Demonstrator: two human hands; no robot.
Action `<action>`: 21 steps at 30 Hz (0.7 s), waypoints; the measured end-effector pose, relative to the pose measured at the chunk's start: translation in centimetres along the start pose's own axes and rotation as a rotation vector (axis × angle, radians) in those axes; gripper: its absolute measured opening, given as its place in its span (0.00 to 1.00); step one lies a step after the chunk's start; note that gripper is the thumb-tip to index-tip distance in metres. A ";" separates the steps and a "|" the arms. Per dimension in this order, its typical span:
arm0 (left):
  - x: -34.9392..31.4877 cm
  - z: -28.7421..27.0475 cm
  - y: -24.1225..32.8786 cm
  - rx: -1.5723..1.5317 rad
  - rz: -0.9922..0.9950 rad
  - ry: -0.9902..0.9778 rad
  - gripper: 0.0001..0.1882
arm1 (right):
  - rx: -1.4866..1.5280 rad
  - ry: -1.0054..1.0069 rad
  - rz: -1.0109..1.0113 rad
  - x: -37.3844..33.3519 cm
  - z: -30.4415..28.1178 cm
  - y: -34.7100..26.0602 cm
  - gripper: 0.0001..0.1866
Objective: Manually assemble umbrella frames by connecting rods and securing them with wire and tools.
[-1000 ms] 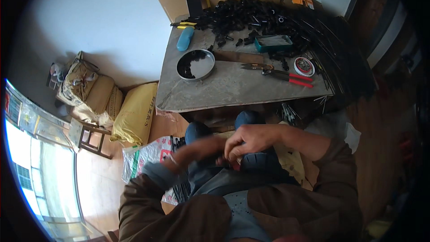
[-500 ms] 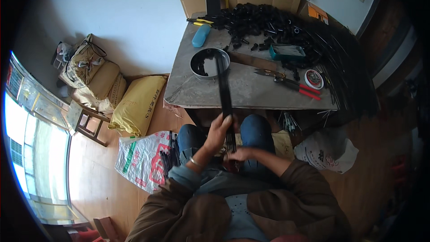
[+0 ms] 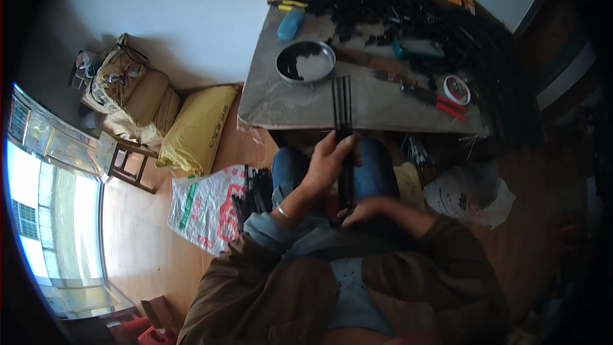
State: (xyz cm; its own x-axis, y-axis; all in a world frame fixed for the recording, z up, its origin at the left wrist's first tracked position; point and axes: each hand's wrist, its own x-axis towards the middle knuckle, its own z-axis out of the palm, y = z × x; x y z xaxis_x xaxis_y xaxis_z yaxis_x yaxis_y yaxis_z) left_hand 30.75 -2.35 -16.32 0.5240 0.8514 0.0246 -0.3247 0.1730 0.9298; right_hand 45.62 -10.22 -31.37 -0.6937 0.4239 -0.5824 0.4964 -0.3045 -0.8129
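Observation:
I sit at a grey table [image 3: 300,105] and hold a long bundle of black strips [image 3: 342,105] upright in front of me. My left hand [image 3: 329,163] is wrapped around the bundle's middle. My right hand [image 3: 361,209] grips its lower end over my lap. The top of the bundle reaches over the table's near edge, just below a round metal pan [image 3: 305,62] with black bits in it.
The table's far side holds a heap of black parts [image 3: 408,16], a blue bottle [image 3: 290,23], red-handled pliers [image 3: 434,97], a tape roll [image 3: 456,89] and cardboard boxes. A printed sack of black strips [image 3: 220,201] lies on the wooden floor at left, beside a yellow sack [image 3: 198,128].
A second ago both hands were low over my lap. The bundle has since been raised upright, and the view has shifted so the table lies higher in the picture.

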 end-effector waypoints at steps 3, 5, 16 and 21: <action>-0.2 1.9 -0.6 -0.015 0.041 -0.031 0.11 | -0.197 0.124 -0.248 -9.6 -6.9 -6.7 0.11; -0.4 2.6 0.3 0.027 0.026 -0.052 0.14 | 0.142 0.539 -0.212 -15.1 -9.3 -12.4 0.10; 0.5 4.6 -0.5 -0.100 -0.046 0.026 0.15 | 0.193 -0.240 -1.422 -16.5 -6.7 -22.5 0.41; 0.1 4.7 -0.3 -0.285 -0.186 0.068 0.20 | 0.154 0.996 -0.888 -18.3 -6.9 -16.9 0.29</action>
State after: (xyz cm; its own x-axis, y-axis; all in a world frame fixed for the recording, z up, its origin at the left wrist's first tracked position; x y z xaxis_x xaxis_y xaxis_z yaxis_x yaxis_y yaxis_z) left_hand 34.56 -4.63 -14.83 0.5445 0.8216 -0.1690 -0.4407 0.4516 0.7758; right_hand 53.48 -6.96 -6.96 -0.0429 0.9424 0.3317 -0.0295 0.3306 -0.9433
